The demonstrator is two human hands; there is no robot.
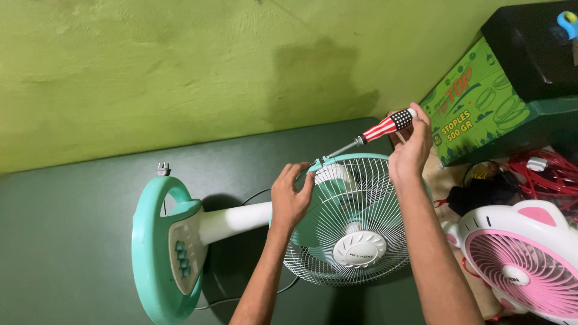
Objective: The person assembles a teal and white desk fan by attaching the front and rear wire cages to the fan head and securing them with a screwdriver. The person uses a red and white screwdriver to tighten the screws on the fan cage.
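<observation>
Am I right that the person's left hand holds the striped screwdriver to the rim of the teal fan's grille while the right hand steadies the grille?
Not quite: the hands are swapped. In the head view the right hand grips the red-and-white striped screwdriver, its tip at the rim of the teal fan's grille, while the left hand steadies the grille. The rest is as you said.

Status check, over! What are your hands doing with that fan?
Right hand gripping striped screwdriver, tip at the grille's top rim. Left hand steadying teal fan at the grille edge. Pink fan close at right, not touching.
</observation>
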